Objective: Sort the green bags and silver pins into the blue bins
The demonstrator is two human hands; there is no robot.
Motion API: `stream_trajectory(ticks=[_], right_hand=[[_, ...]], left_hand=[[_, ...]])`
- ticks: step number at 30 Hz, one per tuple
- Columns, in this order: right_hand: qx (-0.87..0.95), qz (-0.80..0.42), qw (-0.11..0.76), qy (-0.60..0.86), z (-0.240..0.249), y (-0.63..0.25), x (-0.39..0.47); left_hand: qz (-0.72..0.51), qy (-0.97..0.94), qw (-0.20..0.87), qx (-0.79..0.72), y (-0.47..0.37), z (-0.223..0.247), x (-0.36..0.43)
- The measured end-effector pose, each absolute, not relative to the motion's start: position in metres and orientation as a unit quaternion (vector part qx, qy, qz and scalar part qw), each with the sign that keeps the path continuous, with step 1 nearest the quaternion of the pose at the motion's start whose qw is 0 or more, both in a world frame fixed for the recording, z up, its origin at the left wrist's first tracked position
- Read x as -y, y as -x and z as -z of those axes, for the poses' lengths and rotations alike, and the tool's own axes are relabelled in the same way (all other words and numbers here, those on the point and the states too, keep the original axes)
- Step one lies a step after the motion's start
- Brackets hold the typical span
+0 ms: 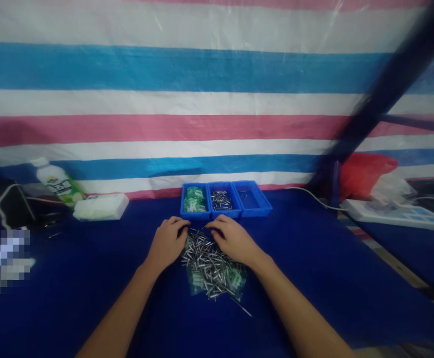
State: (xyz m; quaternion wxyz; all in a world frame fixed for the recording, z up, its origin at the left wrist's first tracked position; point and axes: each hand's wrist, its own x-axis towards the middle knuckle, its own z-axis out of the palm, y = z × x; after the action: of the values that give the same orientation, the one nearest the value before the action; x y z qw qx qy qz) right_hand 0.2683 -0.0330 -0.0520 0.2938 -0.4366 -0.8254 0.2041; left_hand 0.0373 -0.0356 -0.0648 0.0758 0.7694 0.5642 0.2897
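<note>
A heap of slim metal pins (211,263) lies on the dark blue table, over clear bags with green and white pieces (197,278). My left hand (168,241) rests at the heap's far left edge, fingers loosely bent, with a small gap between thumb and forefinger. Across from it, my right hand (233,238) reaches over the heap's far right side. Its bent fingers have a thin dark pin (204,227) at the tips. One longer metal pin (241,306) sticks out toward me. Behind my hands stand three joined blue bins (196,216).
The left bin holds green-white packets (194,200), the middle one metal pins (220,200), the right one a few thin pieces. A white packet (103,206), bottle (58,181) and phone (15,206) stand left. At right are a cable (313,199), power strip (399,214) and red bag (368,174).
</note>
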Motion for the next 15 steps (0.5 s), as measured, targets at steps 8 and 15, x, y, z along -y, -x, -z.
stream_trajectory(ticks=[8,15], right_hand=[[0.834,-0.132,0.197,0.499,0.052,-0.239,0.037],[0.823,-0.137,0.193,0.517,0.048,-0.237,0.039]], left_hand=[[-0.240,-0.782,0.065,-0.571,-0.046,0.066,0.039],[-0.195,-0.773,0.074,-0.599,-0.052,0.058,0.044]])
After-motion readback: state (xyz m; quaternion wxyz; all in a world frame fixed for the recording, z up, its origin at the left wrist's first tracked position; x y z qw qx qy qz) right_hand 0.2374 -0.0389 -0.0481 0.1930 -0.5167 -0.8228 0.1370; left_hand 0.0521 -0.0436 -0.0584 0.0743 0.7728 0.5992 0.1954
